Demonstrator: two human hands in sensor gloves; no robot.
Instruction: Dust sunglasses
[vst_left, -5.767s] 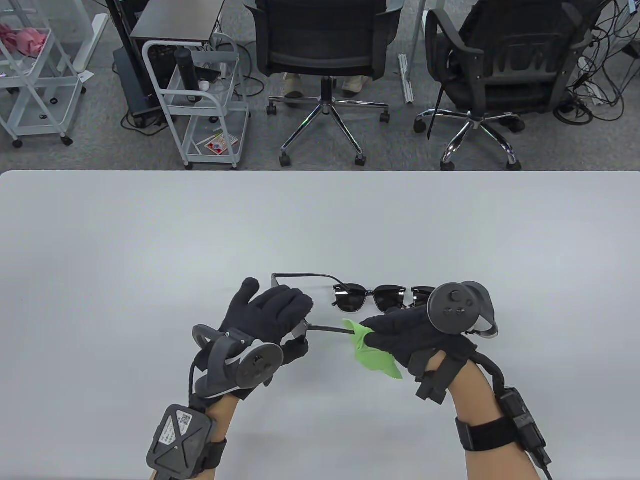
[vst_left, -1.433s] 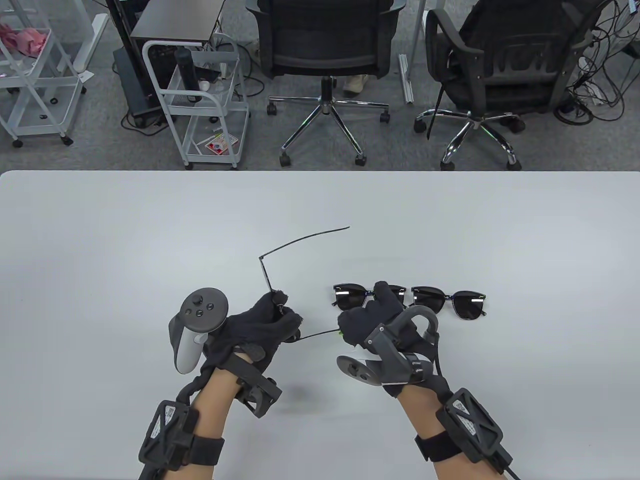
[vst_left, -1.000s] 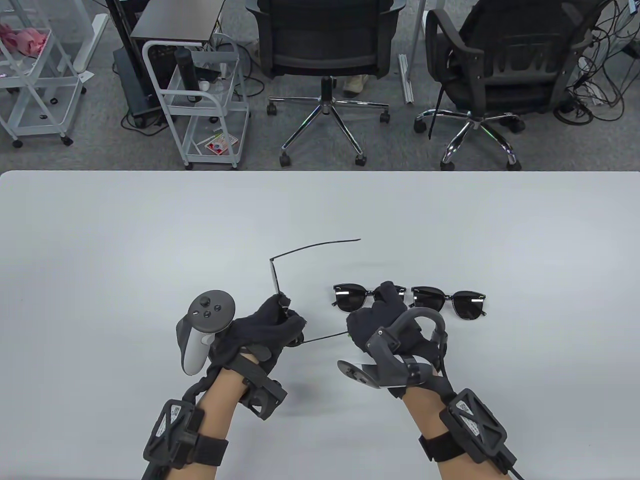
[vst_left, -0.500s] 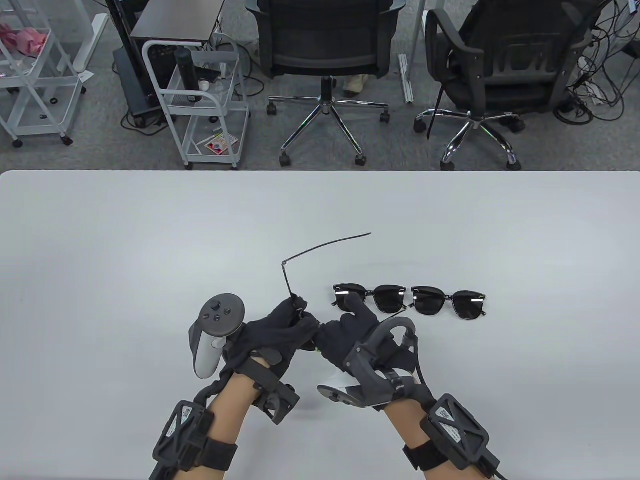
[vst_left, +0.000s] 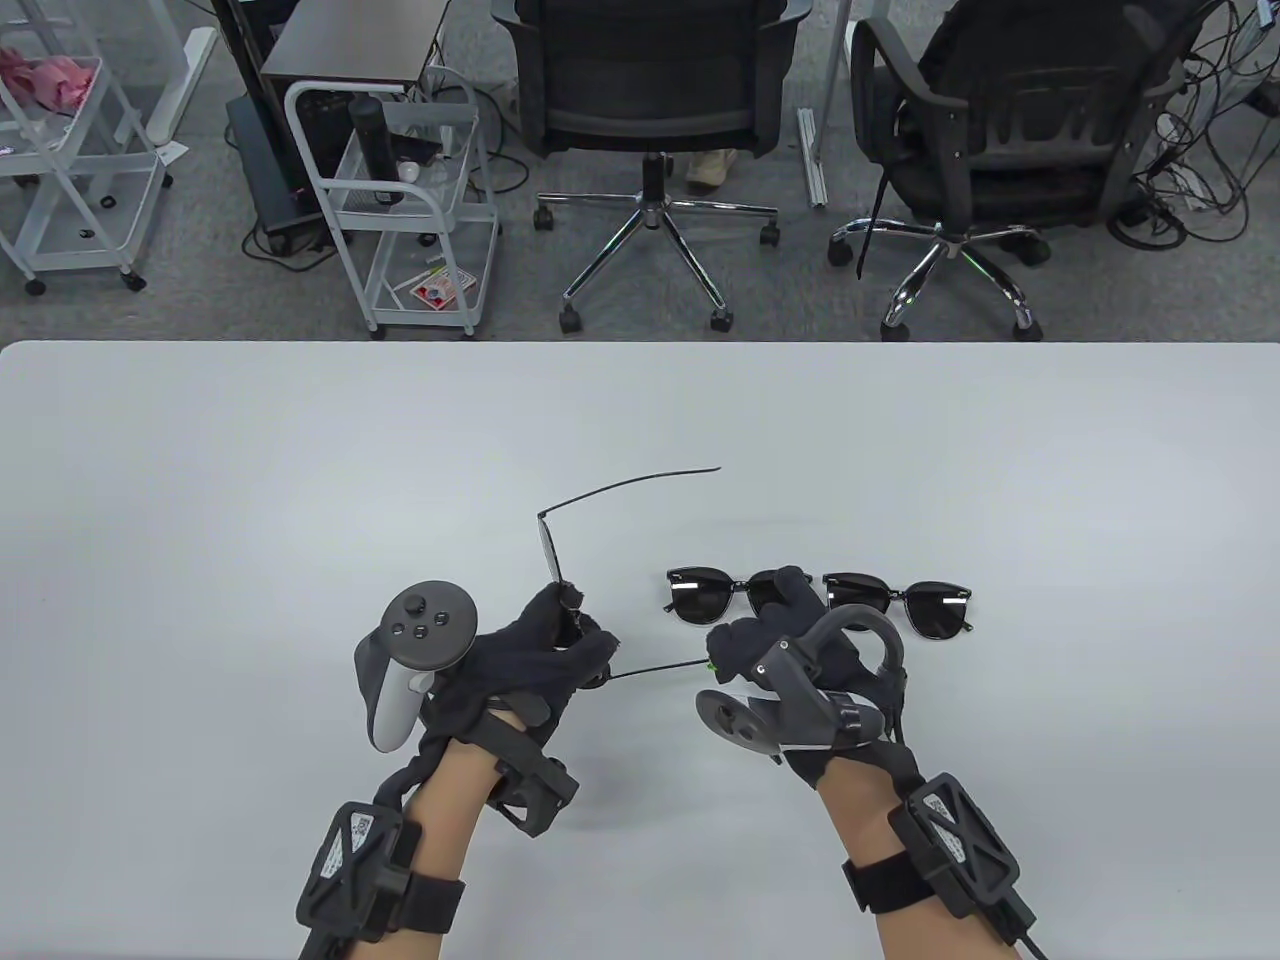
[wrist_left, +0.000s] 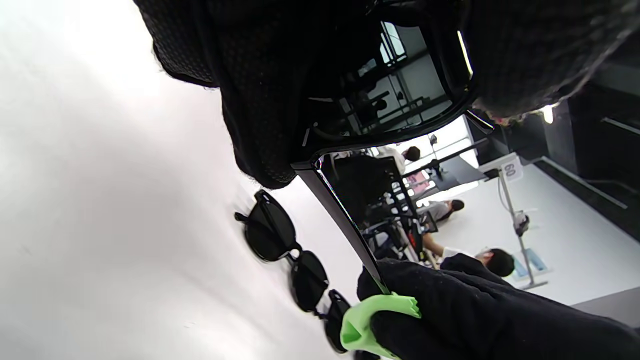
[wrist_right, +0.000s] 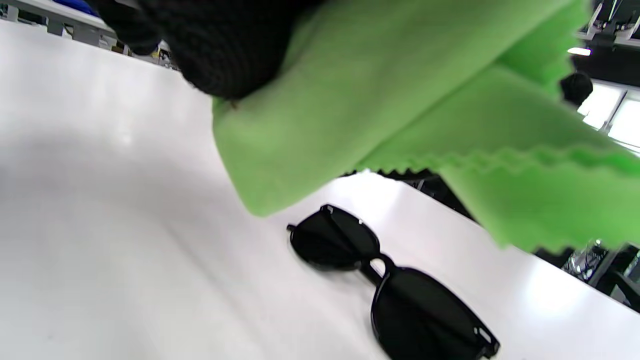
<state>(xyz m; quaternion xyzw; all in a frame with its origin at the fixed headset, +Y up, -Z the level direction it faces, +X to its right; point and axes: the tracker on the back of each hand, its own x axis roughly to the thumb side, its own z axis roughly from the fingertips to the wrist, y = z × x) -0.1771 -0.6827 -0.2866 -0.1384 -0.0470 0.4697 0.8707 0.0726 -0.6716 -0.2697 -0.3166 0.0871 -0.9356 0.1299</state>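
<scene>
My left hand (vst_left: 572, 628) grips a black pair of sunglasses (vst_left: 552, 560) by its front, held above the table. One temple arm (vst_left: 630, 487) sticks up and away. The other temple arm (vst_left: 655, 668) runs right to my right hand (vst_left: 732, 648), which pinches a green cloth (vst_left: 712, 665) around the arm's far end. In the left wrist view the held lens (wrist_left: 400, 100) is between my fingers, and the arm (wrist_left: 345, 220) runs down into the cloth (wrist_left: 370, 320). In the right wrist view the cloth (wrist_right: 400, 100) hangs from my fingers.
Two more black sunglasses lie side by side on the white table (vst_left: 200, 520), one (vst_left: 715, 593) partly behind my right hand and one (vst_left: 905, 602) to its right. They also show in the left wrist view (wrist_left: 280, 240); one shows in the right wrist view (wrist_right: 390, 285). Office chairs (vst_left: 650, 130) stand beyond the far edge.
My right hand with the cloth has slid right along the temple arm, from close by my left hand out to the arm's end. My left hand and the held glasses shifted slightly left.
</scene>
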